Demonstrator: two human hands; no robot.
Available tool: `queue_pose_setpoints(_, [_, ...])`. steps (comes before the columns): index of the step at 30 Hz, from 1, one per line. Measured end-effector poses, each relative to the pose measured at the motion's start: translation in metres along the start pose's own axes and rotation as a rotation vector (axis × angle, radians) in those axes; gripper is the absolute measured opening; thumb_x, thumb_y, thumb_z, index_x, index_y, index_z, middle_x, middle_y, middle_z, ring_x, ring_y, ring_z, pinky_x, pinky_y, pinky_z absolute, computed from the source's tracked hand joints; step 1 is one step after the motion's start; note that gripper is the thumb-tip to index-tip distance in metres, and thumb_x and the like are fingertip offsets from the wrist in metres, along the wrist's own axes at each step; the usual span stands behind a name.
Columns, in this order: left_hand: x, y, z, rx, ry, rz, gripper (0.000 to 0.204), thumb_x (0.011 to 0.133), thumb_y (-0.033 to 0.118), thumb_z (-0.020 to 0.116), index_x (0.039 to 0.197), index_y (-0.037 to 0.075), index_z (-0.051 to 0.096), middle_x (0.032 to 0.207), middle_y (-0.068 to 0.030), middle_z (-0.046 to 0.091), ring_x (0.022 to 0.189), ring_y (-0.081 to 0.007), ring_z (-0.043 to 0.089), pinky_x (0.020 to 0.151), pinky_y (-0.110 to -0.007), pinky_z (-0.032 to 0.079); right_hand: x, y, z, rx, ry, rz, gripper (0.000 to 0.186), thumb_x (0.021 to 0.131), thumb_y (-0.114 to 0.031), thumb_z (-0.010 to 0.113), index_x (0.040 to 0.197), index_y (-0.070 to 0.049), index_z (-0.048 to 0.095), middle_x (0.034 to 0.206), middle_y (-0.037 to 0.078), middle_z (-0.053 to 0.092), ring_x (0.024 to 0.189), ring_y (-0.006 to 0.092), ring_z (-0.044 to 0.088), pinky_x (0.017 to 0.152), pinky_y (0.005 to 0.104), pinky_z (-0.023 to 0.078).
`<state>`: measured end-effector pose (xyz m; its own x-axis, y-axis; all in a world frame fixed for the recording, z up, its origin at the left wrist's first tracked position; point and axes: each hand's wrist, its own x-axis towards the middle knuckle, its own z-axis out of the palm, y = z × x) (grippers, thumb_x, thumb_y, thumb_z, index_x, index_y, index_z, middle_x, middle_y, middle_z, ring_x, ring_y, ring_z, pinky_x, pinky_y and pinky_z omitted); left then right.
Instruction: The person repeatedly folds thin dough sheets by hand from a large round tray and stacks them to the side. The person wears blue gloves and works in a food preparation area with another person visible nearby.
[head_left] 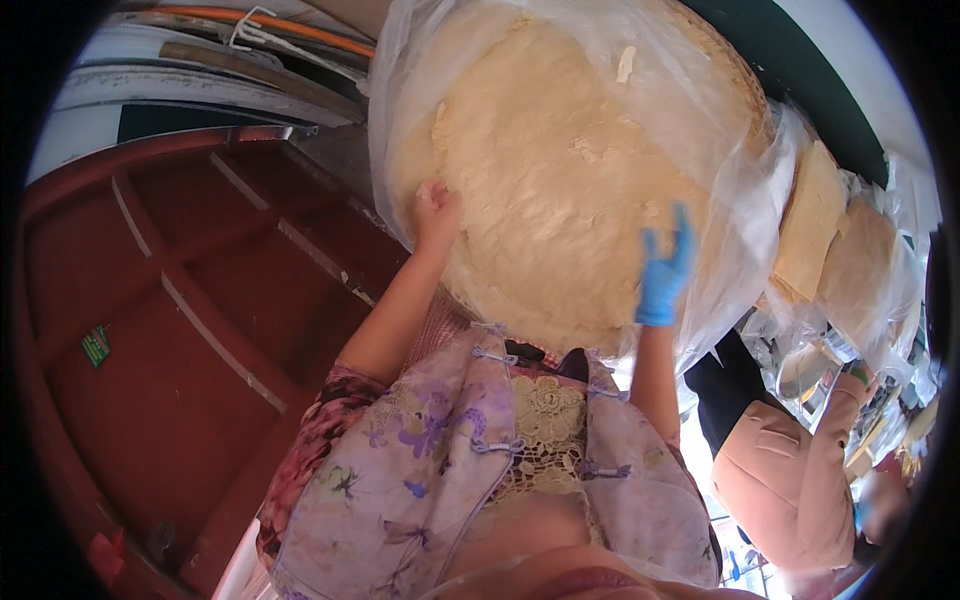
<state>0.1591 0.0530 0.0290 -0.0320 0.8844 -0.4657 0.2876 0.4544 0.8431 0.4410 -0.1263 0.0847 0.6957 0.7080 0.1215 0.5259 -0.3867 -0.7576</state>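
A wide, round mass of pale beige dough (560,180) lies in front of me, smooth in places and lumpy in others. Clear plastic sheeting (745,215) surrounds it and drapes over its far right part. My left hand (437,207), bare, is closed in a fist at the dough's left edge; whatever its curled fingers may hold is hidden. Over the right side of the dough is my right hand (665,280) in a blue glove, fingers apart and nothing in them. I cannot tell whether it touches the surface.
A dark red metal panel with ribs (150,330) fills the left. Behind it lie long boards (220,90) and an orange pole (290,28). At right, stacked beige sheets (808,225) sit in plastic. A person in a tan top (790,480) works at the lower right.
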Motion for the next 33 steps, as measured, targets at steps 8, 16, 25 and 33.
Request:
queue_pose_setpoints(8, [0.006,0.002,0.004,-0.038,-0.132,0.042,0.024,0.081,0.004,0.06,0.103,-0.001,0.053,0.089,-0.0023,0.057,0.076,-0.0107,0.054,0.07,-0.024,0.045,0.008,-0.117,0.142,0.205,-0.568,-0.023,0.067,0.077,-0.034,0.069,0.132,-0.005,0.043,0.127,0.021,0.049,0.117,0.0341,0.047,0.098,0.0395,0.038])
queue_pose_setpoints(16, [-0.039,0.025,0.056,-0.039,-0.445,0.2,0.016,0.08,-0.002,0.06,0.095,0.0,0.059,0.085,-0.0035,0.063,0.076,-0.0111,0.058,0.067,-0.024,0.047,0.069,-0.143,0.161,-0.249,-0.705,0.048,0.082,0.073,-0.044,0.066,0.136,-0.003,0.035,0.112,0.023,0.059,0.102,0.0358,0.058,0.087,0.0406,0.046])
queue_pose_setpoints(25, [0.012,0.013,0.035,-0.012,-0.334,0.108,0.024,0.081,0.005,0.062,0.103,-0.003,0.057,0.092,-0.0082,0.063,0.082,-0.0138,0.061,0.073,-0.026,0.049,0.086,-0.123,0.146,-0.212,-0.654,0.17,0.039,0.069,-0.024,0.061,0.104,-0.006,0.065,0.097,0.019,0.065,0.09,0.0335,0.062,0.078,0.0395,0.049])
queue_pose_setpoints(33, [0.036,0.013,0.033,0.637,-0.386,0.499,0.046,0.078,0.02,0.064,0.118,0.002,0.052,0.105,-0.014,0.06,0.097,-0.0276,0.058,0.081,-0.037,0.048,0.124,-0.127,-0.019,-0.075,-0.553,0.196,0.026,0.07,-0.015,0.069,0.089,0.002,0.066,0.066,0.002,0.058,0.059,0.009,0.051,0.054,0.0262,0.042])
